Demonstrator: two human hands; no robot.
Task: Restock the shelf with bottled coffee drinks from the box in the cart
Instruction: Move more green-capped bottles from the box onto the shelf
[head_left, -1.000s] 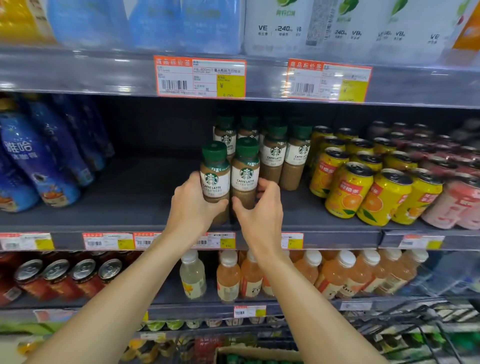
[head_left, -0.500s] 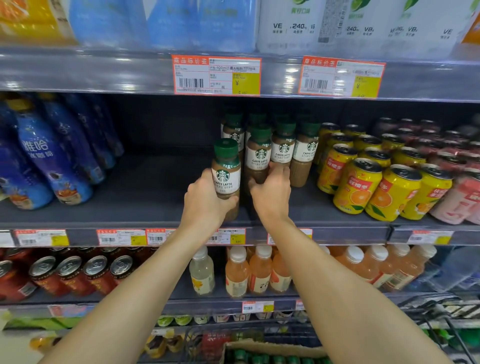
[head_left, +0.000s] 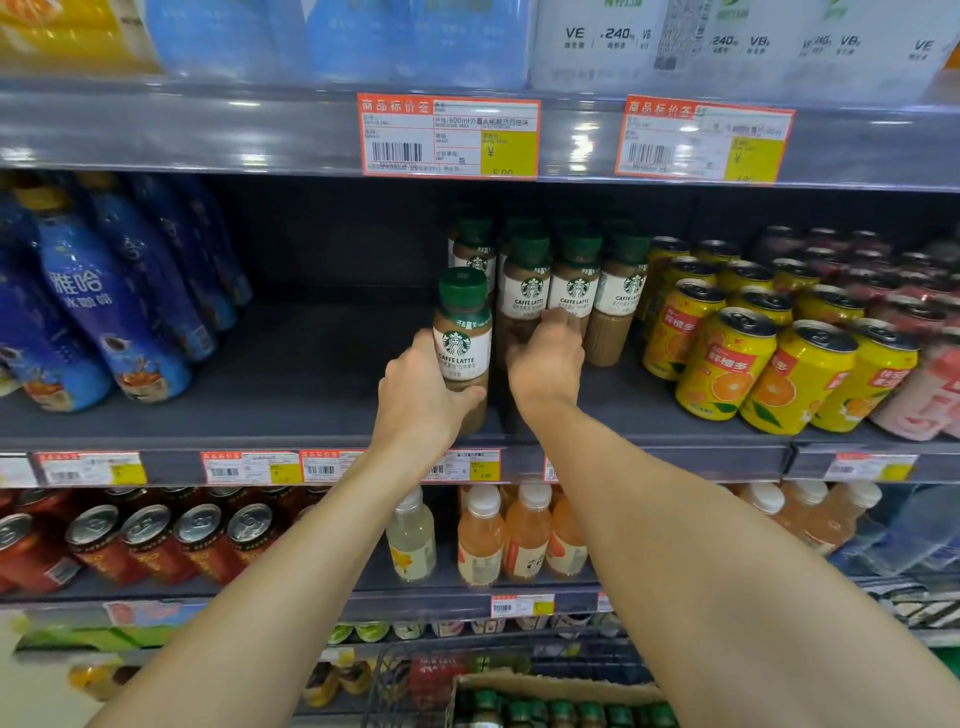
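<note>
My left hand (head_left: 421, 395) grips a coffee bottle (head_left: 462, 332) with a green cap and brown drink, standing near the front edge of the grey middle shelf (head_left: 311, 374). My right hand (head_left: 545, 364) is curled round the lower part of a second coffee bottle (head_left: 530, 291), which stands beside the row of matching coffee bottles (head_left: 576, 286) further back. Its fingertips are blurred. At the bottom, the cardboard box (head_left: 556, 685) in the cart holds several green-capped bottles (head_left: 563, 713).
Yellow orange-drink cans (head_left: 727, 358) stand right of the coffee row, with pink cans beyond. Blue bottles (head_left: 114, 312) lean at the shelf's left. A bare stretch of shelf lies between them and my left hand. Price tags line the shelf edges. Juice bottles (head_left: 483, 540) fill the shelf below.
Both hands moved deeper into the shelf. The right hand's bottle went back to join the coffee row; the left hand's bottle came down near the front edge.
</note>
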